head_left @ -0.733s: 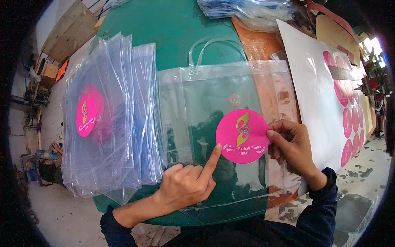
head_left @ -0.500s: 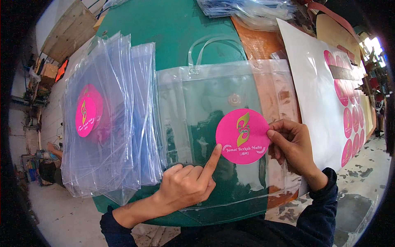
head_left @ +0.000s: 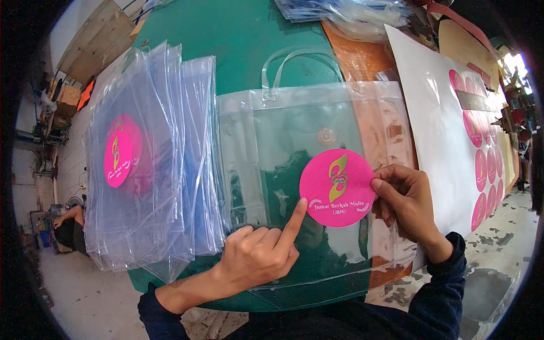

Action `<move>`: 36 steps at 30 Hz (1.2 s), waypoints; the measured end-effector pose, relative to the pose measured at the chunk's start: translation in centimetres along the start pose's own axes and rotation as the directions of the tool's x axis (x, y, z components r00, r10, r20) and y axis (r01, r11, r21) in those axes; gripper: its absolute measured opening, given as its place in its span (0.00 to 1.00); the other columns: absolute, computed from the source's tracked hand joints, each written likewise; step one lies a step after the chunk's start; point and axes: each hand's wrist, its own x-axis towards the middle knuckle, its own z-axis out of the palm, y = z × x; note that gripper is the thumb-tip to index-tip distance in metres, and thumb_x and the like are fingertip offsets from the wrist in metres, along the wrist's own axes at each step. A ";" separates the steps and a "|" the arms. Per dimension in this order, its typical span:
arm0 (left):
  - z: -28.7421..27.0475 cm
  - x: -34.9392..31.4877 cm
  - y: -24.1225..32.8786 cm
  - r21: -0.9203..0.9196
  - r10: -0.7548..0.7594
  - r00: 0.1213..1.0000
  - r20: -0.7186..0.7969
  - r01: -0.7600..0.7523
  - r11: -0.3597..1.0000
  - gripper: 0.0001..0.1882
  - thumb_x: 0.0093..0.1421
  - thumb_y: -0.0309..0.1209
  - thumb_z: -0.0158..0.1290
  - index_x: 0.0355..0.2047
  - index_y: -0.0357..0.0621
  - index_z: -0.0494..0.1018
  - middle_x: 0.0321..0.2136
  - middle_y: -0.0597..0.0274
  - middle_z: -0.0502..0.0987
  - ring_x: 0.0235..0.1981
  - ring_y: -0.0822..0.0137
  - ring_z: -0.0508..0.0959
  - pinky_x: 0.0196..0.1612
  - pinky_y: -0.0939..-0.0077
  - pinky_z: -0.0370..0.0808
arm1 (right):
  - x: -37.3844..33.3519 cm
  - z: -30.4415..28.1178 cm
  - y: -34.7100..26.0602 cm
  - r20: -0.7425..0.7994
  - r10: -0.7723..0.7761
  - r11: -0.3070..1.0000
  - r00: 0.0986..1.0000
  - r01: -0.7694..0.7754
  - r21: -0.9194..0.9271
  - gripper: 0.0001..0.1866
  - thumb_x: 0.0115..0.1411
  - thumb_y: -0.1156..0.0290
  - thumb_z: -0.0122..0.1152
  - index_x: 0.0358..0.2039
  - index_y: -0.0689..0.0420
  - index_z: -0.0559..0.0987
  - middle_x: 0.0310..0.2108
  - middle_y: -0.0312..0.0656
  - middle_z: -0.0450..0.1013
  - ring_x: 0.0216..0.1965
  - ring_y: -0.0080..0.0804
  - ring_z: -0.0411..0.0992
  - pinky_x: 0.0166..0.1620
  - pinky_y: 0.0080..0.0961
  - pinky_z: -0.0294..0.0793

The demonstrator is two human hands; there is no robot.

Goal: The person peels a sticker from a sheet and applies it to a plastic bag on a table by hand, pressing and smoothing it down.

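Plastic bags (head_left: 156, 226) left, sticker sheet (head_left: 430, 130) right, pink sticker (head_left: 337, 188) between

Left hand (head_left: 260, 252) held knuckles-up, index finger (head_left: 293, 225) extended, other fingers (head_left: 245, 235) curled. Right hand (head_left: 409, 204) held in pinch, thumb (head_left: 390, 194) pressed toward index finger (head_left: 395, 172), remaining fingers (head_left: 386, 212) bent underneath.

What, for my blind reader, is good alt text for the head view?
A right hand pinches a round pink sticker by its right edge over a clear plastic tote bag; the left hand has an index finger at the sticker's left edge. Stacked clear bags lie at left.
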 end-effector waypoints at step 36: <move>-0.1 1.6 -0.1 -0.094 -0.135 0.991 -0.010 0.133 0.987 0.34 0.39 0.19 0.50 0.53 0.33 0.63 0.30 0.58 0.61 0.28 0.65 0.61 0.33 0.71 0.60 | -0.2 -0.3 0.2 0.005 0.010 1.000 1.000 -0.010 0.018 0.08 0.57 0.72 0.55 0.33 0.64 0.75 0.16 0.36 0.70 0.13 0.14 0.65 0.13 0.10 0.60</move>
